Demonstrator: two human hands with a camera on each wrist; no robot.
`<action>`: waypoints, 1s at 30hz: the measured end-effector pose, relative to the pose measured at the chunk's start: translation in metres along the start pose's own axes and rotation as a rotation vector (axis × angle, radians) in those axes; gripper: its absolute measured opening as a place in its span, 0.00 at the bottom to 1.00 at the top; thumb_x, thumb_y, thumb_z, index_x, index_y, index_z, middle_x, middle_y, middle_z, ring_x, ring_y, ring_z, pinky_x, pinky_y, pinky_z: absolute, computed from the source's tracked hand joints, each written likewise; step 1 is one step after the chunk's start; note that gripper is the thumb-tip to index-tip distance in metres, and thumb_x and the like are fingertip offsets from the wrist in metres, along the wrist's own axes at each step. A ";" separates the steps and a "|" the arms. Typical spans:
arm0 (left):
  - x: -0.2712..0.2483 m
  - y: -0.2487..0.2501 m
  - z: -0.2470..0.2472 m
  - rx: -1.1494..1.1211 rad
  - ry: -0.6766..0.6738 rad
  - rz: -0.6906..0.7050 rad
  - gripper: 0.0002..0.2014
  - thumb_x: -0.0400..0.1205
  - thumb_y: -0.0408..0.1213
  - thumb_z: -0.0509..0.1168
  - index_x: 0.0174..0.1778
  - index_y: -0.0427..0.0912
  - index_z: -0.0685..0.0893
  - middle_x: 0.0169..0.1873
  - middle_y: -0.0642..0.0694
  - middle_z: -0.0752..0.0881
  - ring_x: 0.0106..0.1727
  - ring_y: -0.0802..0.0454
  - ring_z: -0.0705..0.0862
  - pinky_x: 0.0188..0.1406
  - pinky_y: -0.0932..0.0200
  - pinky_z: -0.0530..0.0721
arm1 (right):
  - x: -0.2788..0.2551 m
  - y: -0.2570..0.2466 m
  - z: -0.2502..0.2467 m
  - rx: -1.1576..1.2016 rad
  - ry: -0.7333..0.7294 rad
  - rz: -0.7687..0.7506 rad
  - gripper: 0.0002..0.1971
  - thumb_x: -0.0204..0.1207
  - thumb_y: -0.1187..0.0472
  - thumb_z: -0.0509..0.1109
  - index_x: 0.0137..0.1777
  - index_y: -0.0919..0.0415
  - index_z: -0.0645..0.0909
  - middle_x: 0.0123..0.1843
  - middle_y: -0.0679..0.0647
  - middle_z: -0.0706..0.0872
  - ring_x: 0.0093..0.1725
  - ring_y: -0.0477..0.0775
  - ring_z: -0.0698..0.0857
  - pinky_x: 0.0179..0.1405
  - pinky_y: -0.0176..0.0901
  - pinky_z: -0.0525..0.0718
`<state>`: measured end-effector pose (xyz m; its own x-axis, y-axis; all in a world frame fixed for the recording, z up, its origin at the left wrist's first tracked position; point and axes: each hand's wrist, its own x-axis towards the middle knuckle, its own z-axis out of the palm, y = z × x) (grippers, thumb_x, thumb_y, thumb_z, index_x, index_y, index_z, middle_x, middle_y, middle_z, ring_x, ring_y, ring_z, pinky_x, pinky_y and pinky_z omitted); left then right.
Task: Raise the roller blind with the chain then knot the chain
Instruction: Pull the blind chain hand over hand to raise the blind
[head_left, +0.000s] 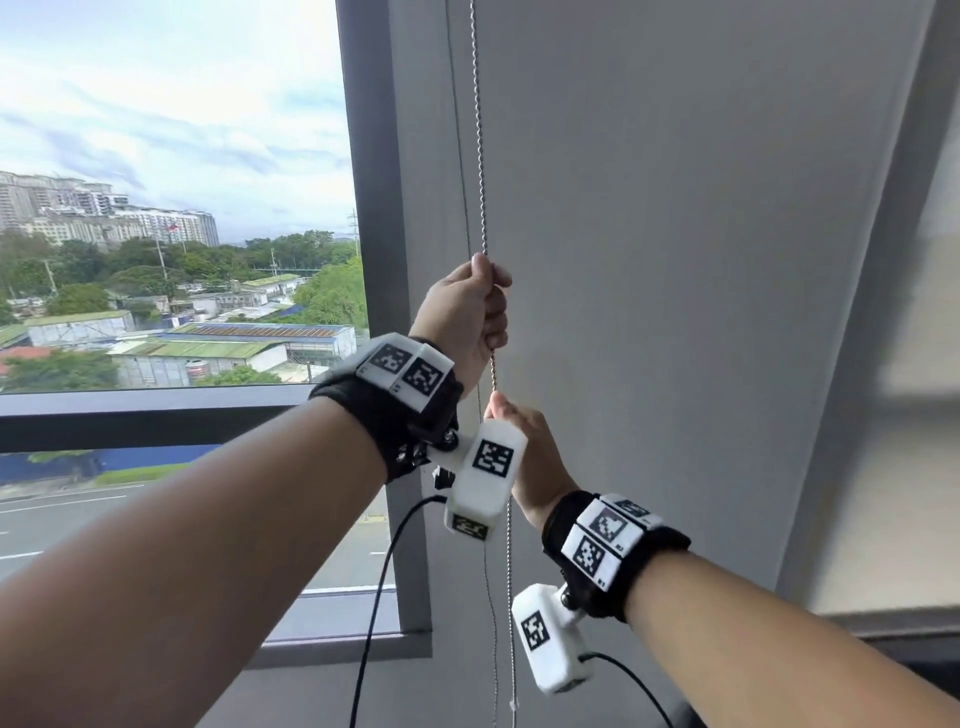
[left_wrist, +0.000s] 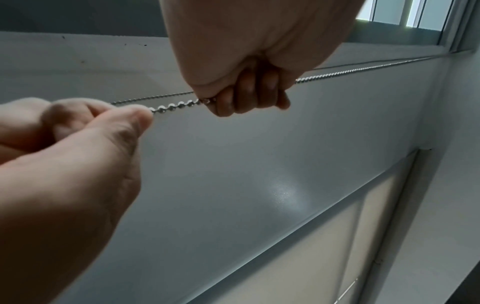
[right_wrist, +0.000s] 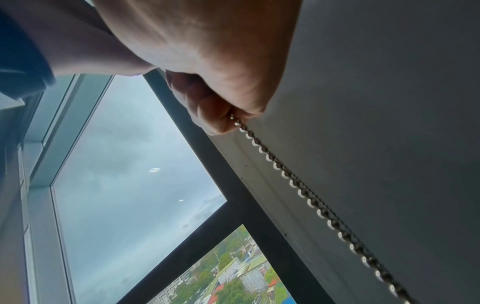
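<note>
A metal bead chain (head_left: 480, 156) hangs straight down in front of the grey roller blind (head_left: 675, 260), just right of the window frame. My left hand (head_left: 491, 312) grips the chain in a fist, with the chain running through the curled fingers (left_wrist: 249, 96). Just below it, my right hand (head_left: 496, 402) pinches the same strand between thumb and finger (left_wrist: 145, 115). The chain (left_wrist: 179, 103) is taut between the two hands. From the right hand (right_wrist: 221, 117) the chain (right_wrist: 311, 201) carries on downward. The blind's lower edge is not in view.
A dark window frame (head_left: 374, 234) stands left of the chain, with glass and a city view beyond. Below the hands a thinner strand (head_left: 491, 613) hangs beside the chain. Black cables (head_left: 374, 597) trail from the wrist cameras. A sill (head_left: 893, 623) lies at lower right.
</note>
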<state>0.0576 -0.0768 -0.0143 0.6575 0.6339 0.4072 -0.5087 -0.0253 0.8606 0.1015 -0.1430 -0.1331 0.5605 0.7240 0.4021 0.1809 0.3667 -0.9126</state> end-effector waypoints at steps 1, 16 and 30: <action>0.001 -0.004 0.000 0.003 0.012 0.016 0.18 0.88 0.43 0.49 0.32 0.44 0.72 0.15 0.54 0.61 0.15 0.58 0.57 0.17 0.65 0.56 | 0.000 0.002 -0.002 -0.013 -0.002 0.002 0.23 0.88 0.56 0.54 0.27 0.53 0.63 0.23 0.48 0.60 0.20 0.48 0.60 0.28 0.53 0.52; -0.010 -0.028 -0.029 -0.056 -0.013 -0.016 0.19 0.88 0.42 0.49 0.30 0.42 0.71 0.15 0.53 0.61 0.16 0.58 0.56 0.19 0.60 0.52 | 0.062 -0.055 -0.016 -0.099 -0.039 -0.161 0.16 0.78 0.53 0.56 0.51 0.61 0.83 0.41 0.61 0.84 0.42 0.58 0.84 0.46 0.56 0.84; -0.015 -0.023 -0.019 -0.023 0.032 -0.044 0.17 0.85 0.29 0.48 0.29 0.43 0.70 0.17 0.53 0.61 0.18 0.57 0.57 0.14 0.66 0.57 | 0.098 -0.146 0.033 -0.153 -0.073 -0.278 0.16 0.87 0.59 0.51 0.52 0.63 0.80 0.36 0.58 0.86 0.37 0.58 0.87 0.36 0.48 0.86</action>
<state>0.0489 -0.0714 -0.0463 0.6617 0.6584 0.3588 -0.4927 0.0210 0.8700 0.1035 -0.1069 0.0421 0.4141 0.6503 0.6369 0.4415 0.4685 -0.7653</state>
